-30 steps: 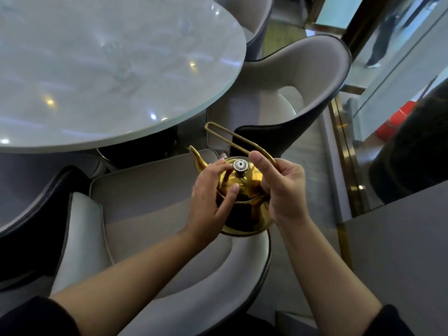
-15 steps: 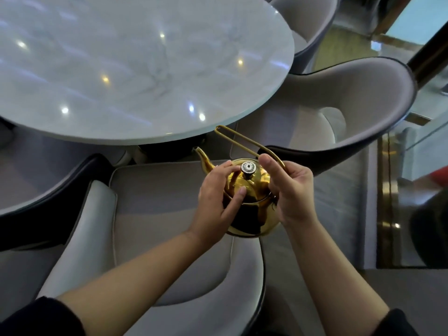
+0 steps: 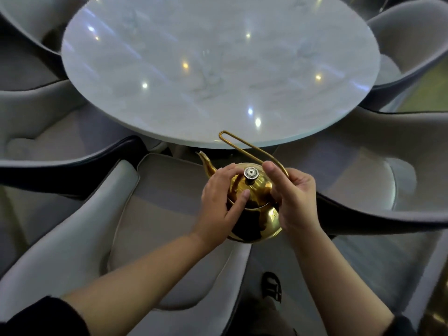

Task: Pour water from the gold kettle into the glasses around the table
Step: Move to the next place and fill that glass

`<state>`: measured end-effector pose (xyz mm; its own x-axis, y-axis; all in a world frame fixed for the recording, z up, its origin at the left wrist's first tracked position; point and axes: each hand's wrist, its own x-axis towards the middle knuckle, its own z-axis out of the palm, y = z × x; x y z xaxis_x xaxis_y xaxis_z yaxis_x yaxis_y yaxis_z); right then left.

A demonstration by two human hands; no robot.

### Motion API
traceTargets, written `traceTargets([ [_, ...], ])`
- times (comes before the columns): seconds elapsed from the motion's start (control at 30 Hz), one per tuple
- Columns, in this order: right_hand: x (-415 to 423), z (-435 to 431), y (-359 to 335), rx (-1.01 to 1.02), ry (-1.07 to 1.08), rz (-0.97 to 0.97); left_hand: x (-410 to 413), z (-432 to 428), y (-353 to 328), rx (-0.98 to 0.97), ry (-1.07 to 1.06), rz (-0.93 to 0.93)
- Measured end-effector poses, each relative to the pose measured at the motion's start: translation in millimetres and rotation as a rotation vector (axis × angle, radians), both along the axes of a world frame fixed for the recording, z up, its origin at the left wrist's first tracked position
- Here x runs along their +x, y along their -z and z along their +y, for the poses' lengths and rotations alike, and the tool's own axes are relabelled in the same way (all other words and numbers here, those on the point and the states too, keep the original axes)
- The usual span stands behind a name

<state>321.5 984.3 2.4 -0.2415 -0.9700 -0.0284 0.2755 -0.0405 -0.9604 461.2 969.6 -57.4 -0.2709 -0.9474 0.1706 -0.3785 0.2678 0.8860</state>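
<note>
Above chair seat (image 3: 155, 214): both hands clasp gold kettle (image 3: 257, 214); no writing legible

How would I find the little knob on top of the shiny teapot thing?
Start at the big round marble table and come down to its near edge, where two hands hold a gold kettle over a grey chair. On the kettle's lid, between the left hand and right hand, sits the knob. It is the only silver, patterned disc on the plain gold.
</note>
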Motion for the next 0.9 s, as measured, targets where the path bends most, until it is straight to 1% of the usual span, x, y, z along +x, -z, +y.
traceTargets([
  [0.1, -34.2, -15.9, -4.0, -0.003, -0.106, 0.027, -36.6, -3.5, -2.4, 0.004, -0.084, 0.011],
  [0.2, -67.1, -28.1, -8.2, 0.002, -0.153, 0.05, -70.0, -8.9, -5.8, -0.001, -0.136, 0.032],
  [0.43, -127.5, -62.1, -15.5, 0.006, -0.168, 0.057, -124.1, -33.3, -12.7, 0.015, -0.112, -0.031],
  [0.5, -136.7, -76.9, -15.4, 0.0, -0.154, 0.056, -130.9, -46.6, -12.7, 0.017, -0.099, -0.055],
  [0.63, -145.0, -113.6, -18.0, 0.007, -0.162, 0.055, -138.1, -79.6, -14.1, 0.035, -0.097, -0.044],
  [0.73, -142.6, -144.2, -19.2, 0.003, -0.162, 0.048, -138.0, -110.2, -14.1, 0.023, -0.109, -0.036],
  [0.9, -134.1, -199.8, -19.8, 0.005, -0.139, 0.044, -129.0, -167.7, -12.9, 0.009, -0.125, -0.073],
])
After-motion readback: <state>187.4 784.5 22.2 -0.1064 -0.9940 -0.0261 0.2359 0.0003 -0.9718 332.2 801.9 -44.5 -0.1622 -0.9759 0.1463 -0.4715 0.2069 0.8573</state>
